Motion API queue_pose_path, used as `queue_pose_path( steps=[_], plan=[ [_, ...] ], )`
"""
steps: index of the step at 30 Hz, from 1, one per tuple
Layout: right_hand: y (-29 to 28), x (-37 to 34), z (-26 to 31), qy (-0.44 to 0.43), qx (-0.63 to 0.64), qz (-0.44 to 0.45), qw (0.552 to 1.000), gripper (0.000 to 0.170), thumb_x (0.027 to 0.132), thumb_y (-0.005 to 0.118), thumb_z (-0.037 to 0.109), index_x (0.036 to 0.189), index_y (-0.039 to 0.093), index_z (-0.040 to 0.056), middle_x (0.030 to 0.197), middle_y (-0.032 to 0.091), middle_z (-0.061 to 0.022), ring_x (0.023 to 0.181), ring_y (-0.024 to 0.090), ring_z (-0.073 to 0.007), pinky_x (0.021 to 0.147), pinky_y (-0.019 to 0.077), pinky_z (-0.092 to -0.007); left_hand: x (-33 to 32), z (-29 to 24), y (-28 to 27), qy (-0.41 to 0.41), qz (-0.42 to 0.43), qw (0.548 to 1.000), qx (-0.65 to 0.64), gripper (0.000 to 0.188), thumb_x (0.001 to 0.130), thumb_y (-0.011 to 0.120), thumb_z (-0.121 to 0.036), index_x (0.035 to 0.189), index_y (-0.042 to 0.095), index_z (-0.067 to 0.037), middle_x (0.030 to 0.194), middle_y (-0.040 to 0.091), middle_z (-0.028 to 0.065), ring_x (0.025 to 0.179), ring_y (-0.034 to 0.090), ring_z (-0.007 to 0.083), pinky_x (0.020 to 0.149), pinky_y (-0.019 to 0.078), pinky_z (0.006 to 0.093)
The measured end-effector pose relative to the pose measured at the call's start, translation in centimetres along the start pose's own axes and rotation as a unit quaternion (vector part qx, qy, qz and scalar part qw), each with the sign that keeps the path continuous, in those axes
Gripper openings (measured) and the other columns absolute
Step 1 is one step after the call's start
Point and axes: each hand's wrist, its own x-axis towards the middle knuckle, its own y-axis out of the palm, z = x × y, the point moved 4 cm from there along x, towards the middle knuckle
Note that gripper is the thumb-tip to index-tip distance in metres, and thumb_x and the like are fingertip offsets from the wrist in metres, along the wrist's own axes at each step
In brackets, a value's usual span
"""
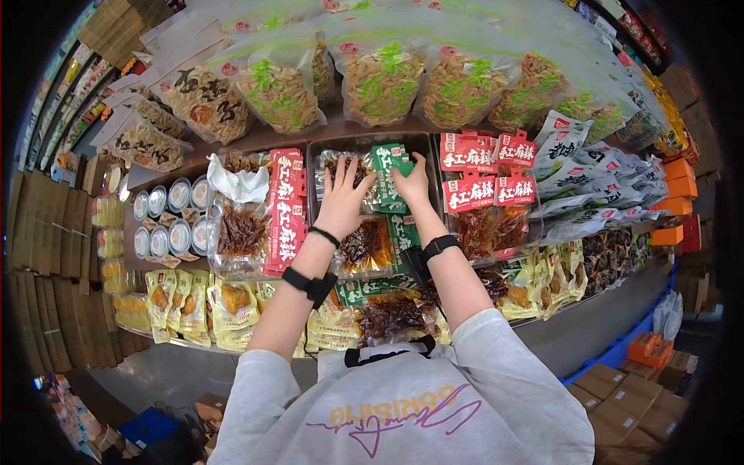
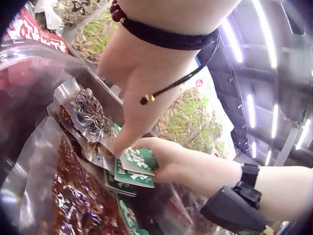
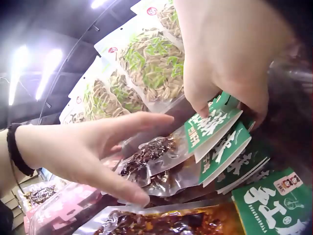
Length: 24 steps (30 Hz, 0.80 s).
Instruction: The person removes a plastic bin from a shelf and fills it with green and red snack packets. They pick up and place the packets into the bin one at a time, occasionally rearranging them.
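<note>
In the head view my right hand (image 1: 411, 188) pinches the green header card (image 1: 391, 164) of a clear snack packet in the middle bin. The right wrist view shows its thumb and fingers over the top of several stacked green cards (image 3: 215, 125). My left hand (image 1: 346, 195) lies over the clear part of the same packets, fingers spread. Dark, seedy food (image 3: 151, 154) shows through the plastic beside its fingertips. Nearer to me in the bin lies another packet with a green card and reddish-brown, oily filling (image 1: 364, 244).
Red-card packets lie left (image 1: 285, 209) and right (image 1: 469, 194) of the bin. Large clear bags with green print (image 1: 384, 81) stand behind. Round lidded tubs (image 1: 178, 194) are further left, yellow packets (image 1: 232, 302) along the front, silver bags (image 1: 589, 186) on the right.
</note>
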Motion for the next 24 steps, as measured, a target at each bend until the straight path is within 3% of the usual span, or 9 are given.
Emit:
queue_pose_path(
  steps=[7,11,12,13,15,16,19,21,24],
  plan=[
    [-2.1,-5.3,2.1,-0.127,-0.062,-0.017,0.99,0.08,0.077,0.063,0.019,0.139,0.018,-0.0038,0.132,0.033,-0.0321,0.121,0.038,-0.0457,0.099,0.0362,-0.0444,1.2,2.8,3.4,-0.05,0.011,0.992,0.115,0.082,0.068,0.072,-0.008,0.137,0.034,-0.028,0.147,0.019,0.0155,0.133,0.017,0.0468,0.104,0.0207,0.0627],
    [-2.4,-7.6,-0.2,-0.027,-0.062,0.031,0.997,0.077,0.075,0.064,0.016,0.135,0.023,-0.0095,0.121,0.045,-0.0314,0.108,0.052,-0.0408,0.09,0.0446,-0.0393,0.8,2.7,3.8,-0.057,0.0,0.992,0.113,0.083,0.068,0.073,-0.01,0.138,0.032,-0.028,0.147,0.018,0.0176,0.132,0.018,0.0488,0.103,0.0211,0.0625],
    [-1.7,-7.5,-1.2,-0.083,-0.123,0.011,0.989,0.074,0.075,0.063,0.01,0.134,0.024,-0.0113,0.112,0.052,-0.0276,0.095,0.06,-0.0334,0.074,0.0517,-0.0362,0.7,2.6,3.8,-0.06,-0.002,0.99,0.125,0.084,0.068,0.073,-0.01,0.138,0.031,-0.028,0.147,0.019,0.0186,0.132,0.018,0.0489,0.103,0.0214,0.0624],
    [-0.8,-7.0,-2.8,-0.081,-0.122,0.01,0.989,0.074,0.075,0.063,0.01,0.134,0.024,-0.0113,0.112,0.052,-0.0276,0.095,0.06,-0.0334,0.074,0.0517,-0.0362,0.6,2.5,3.7,-0.063,-0.004,0.989,0.137,0.085,0.067,0.074,-0.011,0.139,0.03,-0.029,0.146,0.019,0.0197,0.132,0.018,0.049,0.103,0.0217,0.0623],
    [2.7,-5.2,-7.5,0.039,0.03,0.179,0.983,0.069,0.075,0.058,0.003,0.133,0.024,-0.0131,0.103,0.057,-0.021,0.082,0.063,-0.0226,0.062,0.0521,-0.0303,0.4,2.5,3.4,-0.063,-0.005,0.988,0.144,0.088,0.066,0.076,-0.013,0.139,0.029,-0.027,0.146,0.018,0.0214,0.132,0.017,0.0488,0.104,0.0218,0.0604],
    [3.0,-4.9,-7.4,0.025,0.078,0.111,0.99,0.067,0.076,0.053,0.0,0.136,0.024,-0.0101,0.099,0.058,-0.0152,0.071,0.061,-0.0155,0.058,0.0507,-0.0284,0.3,2.4,2.6,-0.074,0.003,0.993,0.094,0.089,0.066,0.077,-0.014,0.14,0.029,-0.025,0.146,0.017,0.022,0.133,0.016,0.0483,0.105,0.0212,0.0592],
    [-1.6,-5.8,-3.2,0.057,0.126,0.194,0.971,0.069,0.078,0.05,0.0,0.14,0.021,-0.0056,0.1,0.058,-0.0161,0.071,0.061,-0.0156,0.059,0.0502,-0.0268,-0.6,1.0,0.3,-0.085,0.026,0.995,0.041,0.088,0.065,0.079,-0.018,0.139,0.03,-0.02,0.146,0.015,0.0238,0.135,0.013,0.0463,0.107,0.0194,0.0563],
    [-2.9,-6.5,-4.1,0.031,0.025,0.16,0.986,0.065,0.083,0.052,0.004,0.141,0.023,-0.0005,0.104,0.058,-0.0154,0.074,0.062,-0.0165,0.061,0.0505,-0.0272,-2.1,-0.9,-0.9,-0.019,-0.002,1.0,0.004,0.084,0.066,0.078,-0.019,0.137,0.033,-0.019,0.147,0.014,0.0237,0.136,0.012,0.0446,0.108,0.0187,0.0564],
    [-8.3,-11.8,1.4,-0.021,0.1,0.255,0.961,0.048,0.088,0.053,0.008,0.132,0.039,-0.0002,0.105,0.061,-0.0154,0.082,0.063,-0.0192,0.069,0.0514,-0.0288,-5.6,-4.0,-1.8,0.01,0.049,0.999,-0.003,0.074,0.07,0.075,-0.023,0.134,0.039,-0.01,0.147,0.016,0.021,0.137,0.012,0.0408,0.108,0.0171,0.0557]
  ],
)
